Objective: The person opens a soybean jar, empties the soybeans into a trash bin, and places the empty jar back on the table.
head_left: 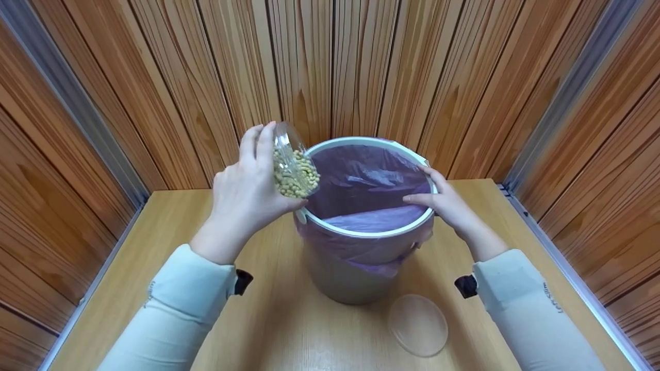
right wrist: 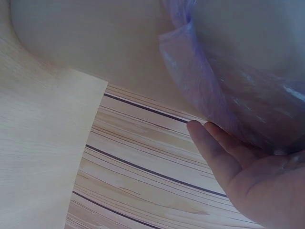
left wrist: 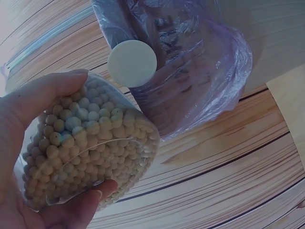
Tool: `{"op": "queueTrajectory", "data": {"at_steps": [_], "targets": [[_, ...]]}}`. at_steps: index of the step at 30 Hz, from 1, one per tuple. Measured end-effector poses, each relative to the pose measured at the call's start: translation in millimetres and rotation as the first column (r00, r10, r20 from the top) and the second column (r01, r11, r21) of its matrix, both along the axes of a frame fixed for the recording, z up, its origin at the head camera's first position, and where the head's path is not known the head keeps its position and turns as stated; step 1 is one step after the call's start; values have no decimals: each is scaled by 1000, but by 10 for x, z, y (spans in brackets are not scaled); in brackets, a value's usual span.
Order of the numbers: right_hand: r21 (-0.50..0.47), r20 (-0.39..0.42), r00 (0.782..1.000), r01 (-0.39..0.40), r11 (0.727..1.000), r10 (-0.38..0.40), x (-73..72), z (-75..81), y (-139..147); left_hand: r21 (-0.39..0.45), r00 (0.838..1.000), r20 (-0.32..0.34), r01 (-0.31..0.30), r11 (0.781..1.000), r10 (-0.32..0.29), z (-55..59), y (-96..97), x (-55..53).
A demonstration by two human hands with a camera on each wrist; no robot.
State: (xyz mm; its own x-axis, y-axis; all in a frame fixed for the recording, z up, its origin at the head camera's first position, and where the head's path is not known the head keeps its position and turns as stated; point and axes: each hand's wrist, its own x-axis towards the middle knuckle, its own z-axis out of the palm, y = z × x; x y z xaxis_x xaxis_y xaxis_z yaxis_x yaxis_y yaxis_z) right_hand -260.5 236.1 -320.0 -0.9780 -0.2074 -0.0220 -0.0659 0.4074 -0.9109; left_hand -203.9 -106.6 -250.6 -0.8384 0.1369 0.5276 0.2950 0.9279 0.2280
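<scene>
My left hand (head_left: pixel 247 190) grips a clear plastic jar (head_left: pixel 289 136) of pale yellow beans (left wrist: pixel 86 133), with the thumb on one side and fingers round the other. The jar is tipped towards the left rim of a trash bin (head_left: pixel 335 273) and overlaps that rim in the head view. The beans lie inside the jar. At the bin's right side, my right hand (head_left: pixel 454 208) holds the rim, its thumb reaching over to the inside. A thin purple bag (head_left: pixel 361 178) lines the bin and folds over the outside, where fingers of the right hand lie against it (right wrist: pixel 209 105).
A clear round lid (head_left: pixel 418 325) lies on the wooden table (head_left: pixel 268 330) in front of the bin, to its right. Wood-grain panels (head_left: pixel 356 67) stand behind and on both sides. A round white piece (left wrist: pixel 132 63) sits on the bin's outside.
</scene>
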Motion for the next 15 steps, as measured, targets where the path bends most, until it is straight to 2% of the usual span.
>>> {"op": "queueTrajectory", "data": {"at_steps": [15], "targets": [[-27,4,1000,-5,1000,5,2,-2,-1,-49,1000,-21,-5,999,4,7,25,8]]}}
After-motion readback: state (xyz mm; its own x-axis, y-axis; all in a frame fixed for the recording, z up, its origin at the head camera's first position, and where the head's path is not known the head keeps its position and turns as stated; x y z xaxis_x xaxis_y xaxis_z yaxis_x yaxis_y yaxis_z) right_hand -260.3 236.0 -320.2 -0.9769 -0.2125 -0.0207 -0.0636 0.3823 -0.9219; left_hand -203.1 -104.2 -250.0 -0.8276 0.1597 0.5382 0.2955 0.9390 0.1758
